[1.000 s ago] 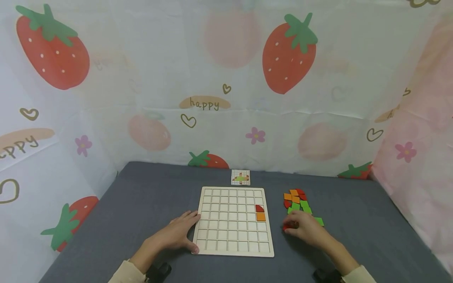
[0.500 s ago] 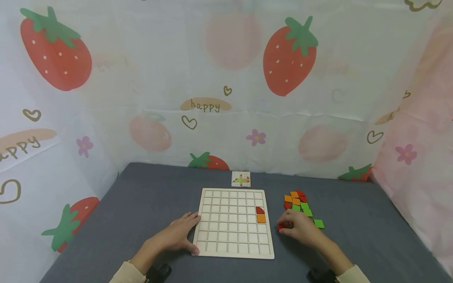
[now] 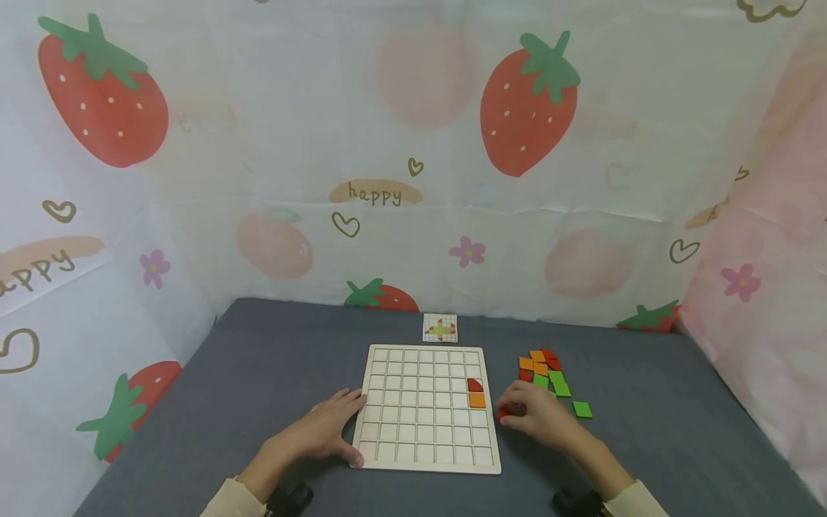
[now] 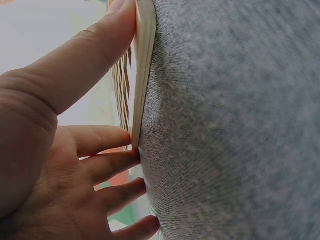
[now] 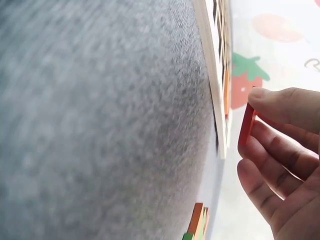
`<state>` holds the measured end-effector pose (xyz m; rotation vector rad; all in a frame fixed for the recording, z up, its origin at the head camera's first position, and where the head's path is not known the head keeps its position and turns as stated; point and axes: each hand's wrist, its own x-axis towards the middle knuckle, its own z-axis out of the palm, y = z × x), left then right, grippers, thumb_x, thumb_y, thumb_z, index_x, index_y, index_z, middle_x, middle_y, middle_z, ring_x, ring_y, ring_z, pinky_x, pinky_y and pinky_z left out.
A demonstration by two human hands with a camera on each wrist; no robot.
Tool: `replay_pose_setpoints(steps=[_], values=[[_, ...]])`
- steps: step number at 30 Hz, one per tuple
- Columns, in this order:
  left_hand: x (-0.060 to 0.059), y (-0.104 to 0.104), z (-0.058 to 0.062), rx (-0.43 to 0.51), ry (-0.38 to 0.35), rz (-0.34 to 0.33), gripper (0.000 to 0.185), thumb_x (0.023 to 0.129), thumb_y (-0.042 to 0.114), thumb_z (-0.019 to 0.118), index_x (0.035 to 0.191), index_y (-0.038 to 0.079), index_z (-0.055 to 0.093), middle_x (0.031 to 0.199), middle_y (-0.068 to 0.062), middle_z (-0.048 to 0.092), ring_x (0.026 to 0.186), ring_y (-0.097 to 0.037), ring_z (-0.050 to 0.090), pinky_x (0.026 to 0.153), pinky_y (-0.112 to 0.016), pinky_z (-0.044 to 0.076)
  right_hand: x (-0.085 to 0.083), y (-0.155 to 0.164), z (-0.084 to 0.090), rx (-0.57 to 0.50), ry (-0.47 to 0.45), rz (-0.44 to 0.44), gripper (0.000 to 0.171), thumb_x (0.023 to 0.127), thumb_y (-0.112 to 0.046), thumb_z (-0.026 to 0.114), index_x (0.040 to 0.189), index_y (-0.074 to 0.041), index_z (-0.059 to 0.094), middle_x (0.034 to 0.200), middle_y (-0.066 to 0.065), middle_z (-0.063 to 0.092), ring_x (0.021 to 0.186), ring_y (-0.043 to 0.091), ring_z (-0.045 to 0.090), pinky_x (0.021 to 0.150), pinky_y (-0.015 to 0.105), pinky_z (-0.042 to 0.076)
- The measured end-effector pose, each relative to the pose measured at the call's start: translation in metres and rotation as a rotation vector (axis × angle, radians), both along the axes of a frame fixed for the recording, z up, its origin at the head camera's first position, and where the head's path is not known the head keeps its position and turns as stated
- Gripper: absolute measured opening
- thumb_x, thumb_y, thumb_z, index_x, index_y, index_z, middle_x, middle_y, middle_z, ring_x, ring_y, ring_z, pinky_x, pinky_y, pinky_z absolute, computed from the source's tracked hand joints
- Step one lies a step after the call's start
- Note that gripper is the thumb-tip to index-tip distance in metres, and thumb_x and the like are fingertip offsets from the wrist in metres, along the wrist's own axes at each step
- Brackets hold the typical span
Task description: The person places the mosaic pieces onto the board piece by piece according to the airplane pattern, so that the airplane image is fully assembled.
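A wooden grid board (image 3: 416, 413) lies on the table, holding a red quarter-round tile (image 3: 474, 385) and an orange square tile (image 3: 477, 400) near its right edge. My left hand (image 3: 326, 427) rests at the board's left side, fingers extended, thumb on the near corner; in the left wrist view the thumb touches the wooden edge. My right hand (image 3: 539, 414) pinches a red tile (image 5: 247, 124) between thumb and fingertips, just right of the board and above the cloth. The tile's full outline is hidden, as it shows edge-on in the right wrist view.
Loose orange, red and green tiles (image 3: 540, 368) lie to the right of the board, with a green square tile (image 3: 582, 409) apart from them. A small pattern card (image 3: 440, 328) lies behind the board. Grey cloth (image 3: 291, 352) covers the table; a printed curtain (image 3: 388, 237) hangs behind.
My right hand has moved left from the loose tiles toward the board with the red tile in its pinch. The left hand stays at the board's edge.
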<state>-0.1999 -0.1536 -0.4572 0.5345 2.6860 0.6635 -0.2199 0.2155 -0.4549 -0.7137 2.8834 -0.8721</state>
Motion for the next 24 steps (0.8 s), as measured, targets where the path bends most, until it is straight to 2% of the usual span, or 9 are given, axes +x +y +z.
replay_pose_setpoints(steps=[15, 24], values=[[0.000, 0.000, 0.000, -0.010, 0.003, -0.007, 0.099, 0.059, 0.042, 0.079, 0.138, 0.003, 0.034, 0.146, -0.016, 0.031, 0.137, -0.038, 0.022, 0.104, -0.059, 0.023, -0.003, -0.013, 0.000, 0.036, 0.038, 0.072, 0.017, 0.075, -0.017, 0.071, 0.092, -0.014, 0.070, 0.087, -0.008, 0.058, 0.075, 0.008, 0.051, 0.063, 0.018, 0.045], [-0.001, 0.000, -0.002, -0.016, -0.001, -0.004, 0.099, 0.059, 0.043, 0.079, 0.138, 0.003, 0.035, 0.145, -0.015, 0.032, 0.137, -0.037, 0.022, 0.104, -0.059, 0.023, -0.005, -0.020, -0.001, 0.042, 0.051, 0.129, 0.015, 0.075, -0.019, 0.072, 0.090, -0.014, 0.070, 0.086, -0.008, 0.058, 0.075, 0.006, 0.051, 0.064, 0.020, 0.046]])
